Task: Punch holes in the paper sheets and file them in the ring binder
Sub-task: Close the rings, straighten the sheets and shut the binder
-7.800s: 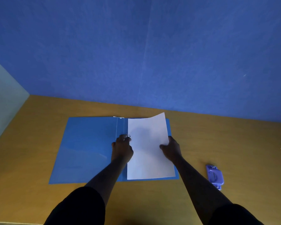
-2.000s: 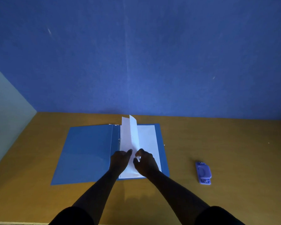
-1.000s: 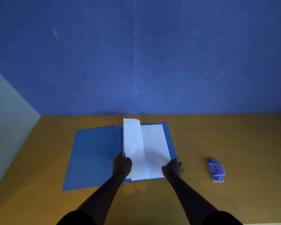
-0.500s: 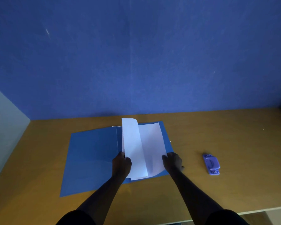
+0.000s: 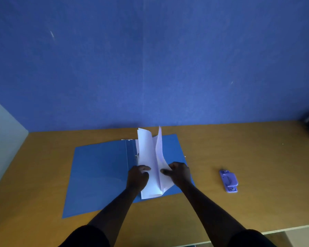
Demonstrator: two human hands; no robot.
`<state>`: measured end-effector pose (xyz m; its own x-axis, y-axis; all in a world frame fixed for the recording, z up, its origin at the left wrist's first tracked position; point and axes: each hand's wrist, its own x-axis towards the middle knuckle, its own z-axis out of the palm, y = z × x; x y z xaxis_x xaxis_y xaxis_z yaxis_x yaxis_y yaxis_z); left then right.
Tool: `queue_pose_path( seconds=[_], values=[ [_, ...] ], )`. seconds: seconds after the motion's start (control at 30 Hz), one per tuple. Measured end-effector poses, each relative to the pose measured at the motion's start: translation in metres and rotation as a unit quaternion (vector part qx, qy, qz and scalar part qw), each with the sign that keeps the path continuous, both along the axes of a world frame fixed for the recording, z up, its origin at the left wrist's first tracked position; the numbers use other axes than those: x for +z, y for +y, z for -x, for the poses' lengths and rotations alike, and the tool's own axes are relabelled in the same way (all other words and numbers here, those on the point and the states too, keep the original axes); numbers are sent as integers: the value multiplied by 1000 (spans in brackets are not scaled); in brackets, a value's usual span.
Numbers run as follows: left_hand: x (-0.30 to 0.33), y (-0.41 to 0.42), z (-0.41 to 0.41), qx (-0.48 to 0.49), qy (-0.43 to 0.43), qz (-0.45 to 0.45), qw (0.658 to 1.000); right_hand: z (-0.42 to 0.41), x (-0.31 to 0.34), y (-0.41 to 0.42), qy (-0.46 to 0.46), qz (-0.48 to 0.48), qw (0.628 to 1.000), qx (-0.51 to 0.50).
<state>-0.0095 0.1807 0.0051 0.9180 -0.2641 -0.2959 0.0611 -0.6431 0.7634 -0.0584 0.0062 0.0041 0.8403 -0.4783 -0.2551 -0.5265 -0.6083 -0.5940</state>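
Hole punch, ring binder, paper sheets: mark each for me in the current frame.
hole punch (image 5: 228,180), head view, on its lilac top lever.
ring binder (image 5: 100,172), head view, on the bare left cover.
paper sheets (image 5: 146,154), head view, on the raised left sheet.

Open blue ring binder (image 5: 100,175) flat, white paper sheets (image 5: 150,157) lifted, purple punch (image 5: 228,180) right.
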Motion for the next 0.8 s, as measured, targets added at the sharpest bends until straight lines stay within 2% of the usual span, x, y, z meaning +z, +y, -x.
queue_pose_path(
  seconds=[0.2, 0.33, 0.47, 0.57, 0.67, 0.8],
  values=[
    [12, -20, -2, 18, 13, -1, 1000, -3, 3, 2, 0, -67, 997, 27],
    [11, -28, -8, 10, -3, -70, 997, -2, 6, -1, 15, -86, 994, 60],
    [11, -30, -9, 63, 42, -80, 994, 1, 2, -14, 26, -113, 993, 4],
    [9, -30, -9, 103, 61, -67, 991, 5, -3, -30, 21, -84, 995, -38],
    [9, -28, -7, 123, 60, -62, 989, 10, -6, -45, 47, -62, 996, -34],
    [4, -29, 0, 136, 43, -54, 988, 14, -10, -59, 68, -80, 993, -46]
  ],
)
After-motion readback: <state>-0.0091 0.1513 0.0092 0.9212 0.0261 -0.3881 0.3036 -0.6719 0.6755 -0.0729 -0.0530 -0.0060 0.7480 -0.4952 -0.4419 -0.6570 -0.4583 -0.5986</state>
